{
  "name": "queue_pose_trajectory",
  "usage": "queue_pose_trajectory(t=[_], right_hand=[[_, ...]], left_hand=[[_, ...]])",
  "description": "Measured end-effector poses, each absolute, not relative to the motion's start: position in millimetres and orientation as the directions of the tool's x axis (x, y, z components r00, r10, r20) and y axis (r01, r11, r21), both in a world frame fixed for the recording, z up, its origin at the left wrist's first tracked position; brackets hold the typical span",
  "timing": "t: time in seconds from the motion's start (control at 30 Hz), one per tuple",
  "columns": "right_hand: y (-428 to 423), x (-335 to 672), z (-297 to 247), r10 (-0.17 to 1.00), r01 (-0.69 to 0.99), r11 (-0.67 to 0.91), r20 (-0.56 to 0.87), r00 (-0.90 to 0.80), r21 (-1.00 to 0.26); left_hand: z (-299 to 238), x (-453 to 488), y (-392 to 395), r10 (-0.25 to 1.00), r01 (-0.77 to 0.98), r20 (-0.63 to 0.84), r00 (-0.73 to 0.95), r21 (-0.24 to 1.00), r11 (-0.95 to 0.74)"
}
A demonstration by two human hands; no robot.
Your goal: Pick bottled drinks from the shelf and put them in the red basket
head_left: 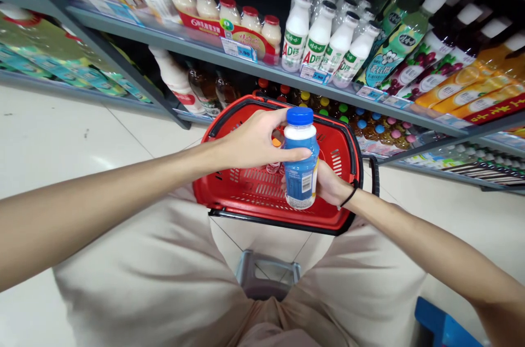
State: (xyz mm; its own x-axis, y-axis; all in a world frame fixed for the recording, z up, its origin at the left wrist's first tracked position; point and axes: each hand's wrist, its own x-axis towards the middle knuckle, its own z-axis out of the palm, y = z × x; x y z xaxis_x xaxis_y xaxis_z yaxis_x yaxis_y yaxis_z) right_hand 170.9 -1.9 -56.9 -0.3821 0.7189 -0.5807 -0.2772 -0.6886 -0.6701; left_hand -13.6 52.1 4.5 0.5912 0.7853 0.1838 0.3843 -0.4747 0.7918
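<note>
Upright above a red shopping basket is a plastic drink bottle with a blue cap and a blue and white label. My left hand grips its upper part from the left, thumb across the front and fingers behind. From behind and to the right, my right hand also holds the bottle; most of its fingers are hidden by it. A barcode on the label faces me. Inside the basket, partly covered by my left hand, lies an item with an orange cap.
Ahead, a shelf carries white AD bottles, red-lidded small bottles and juice bottles. More drinks stand on the lower shelf. A grey stool is between my legs, and a blue object lies at lower right.
</note>
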Motion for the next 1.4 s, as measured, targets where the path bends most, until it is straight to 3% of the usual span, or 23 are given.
queue_pose_trajectory(t=[0.93,1.4], right_hand=[[-2.1,167.6,-48.9,0.656,-0.26,-0.755,-0.681,-0.325,-0.602],[-0.1,167.5,-57.7,0.671,-0.25,-0.739,-0.653,-0.351,-0.625]], left_hand=[[3.6,-12.8,53.4,0.781,0.386,0.168,0.601,0.795,-0.468],[0.5,-16.1,59.7,0.771,0.363,0.195,0.607,0.794,-0.487]])
